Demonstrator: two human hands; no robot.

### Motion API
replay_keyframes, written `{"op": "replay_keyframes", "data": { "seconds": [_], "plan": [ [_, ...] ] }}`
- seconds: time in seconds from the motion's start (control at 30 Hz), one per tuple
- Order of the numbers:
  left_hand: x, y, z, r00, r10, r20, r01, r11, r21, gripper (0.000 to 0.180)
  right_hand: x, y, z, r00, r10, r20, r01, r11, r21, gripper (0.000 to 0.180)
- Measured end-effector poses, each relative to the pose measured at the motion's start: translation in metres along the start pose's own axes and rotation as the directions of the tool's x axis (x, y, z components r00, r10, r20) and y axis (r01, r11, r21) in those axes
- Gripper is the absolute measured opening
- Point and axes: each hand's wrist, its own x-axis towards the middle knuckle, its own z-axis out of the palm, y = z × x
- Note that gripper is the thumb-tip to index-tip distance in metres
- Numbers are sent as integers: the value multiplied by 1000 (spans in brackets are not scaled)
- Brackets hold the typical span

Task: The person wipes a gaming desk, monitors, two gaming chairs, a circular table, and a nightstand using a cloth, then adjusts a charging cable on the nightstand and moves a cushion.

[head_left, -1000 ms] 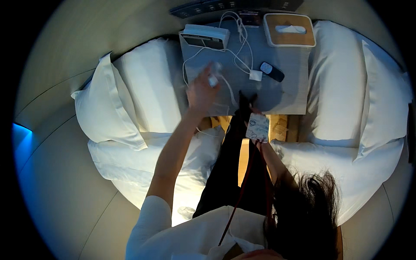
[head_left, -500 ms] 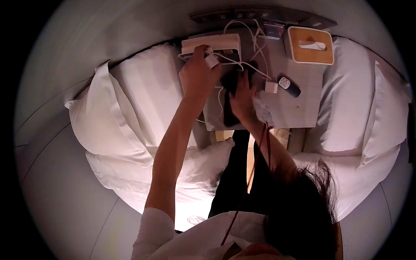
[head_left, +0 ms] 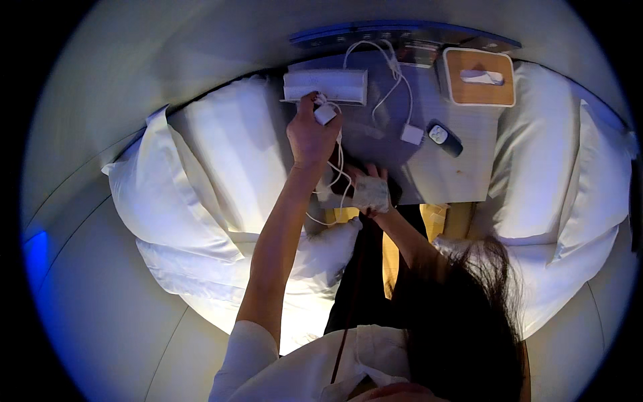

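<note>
A white charger adapter [head_left: 325, 114] was gripped in the left hand [head_left: 311, 137], the thumb and fingers being closed on it above the left part of the table [head_left: 462, 177]. It was held at the near side of a white box [head_left: 326, 84]; whether the two were touching could not be told. From the adapter a white cable [head_left: 340, 164] was trailed in loose loops toward the near edge, where part of it was hung below the tabletop.

The right hand [head_left: 376, 175] was placed near that edge, just beside the loops, its fingers pointed far. It was partly covered by a pale square pouch [head_left: 370, 194], and whether the pouch was grasped or only rested there could not be told.

The likeliest trouble was judged to lie in the slack: if a loop were hooked by the right fingers or snagged at the edge, the adapter could be jerked loose. The white box could be nudged far if it were pressed by the left knuckles. Less risk was seen at the second adapter [head_left: 412, 134] and the remote [head_left: 445, 139], which were set apart to the right.
</note>
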Motion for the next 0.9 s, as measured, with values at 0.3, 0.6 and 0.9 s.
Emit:
{"op": "replay_keyframes", "data": {
  "seconds": [0.3, 0.6, 0.9],
  "plan": [
    [-79, 50, -23, 990, -142, 1, 142, 986, -91, 43, -157, 142, 18, 969, 247, 16, -200, 744, 638, 46],
    [-105, 140, 139, 710, 271, 650, -461, 876, 138, 56, -262, 203, -33, 709, 561, 427, -229, -390, 892, 39],
    [-113, 17, 100, 768, 371, 522, -535, 820, 205, 60, -94, 185, -119, 932, 349, 97, -102, -7, 995, 53]
  ]
}}
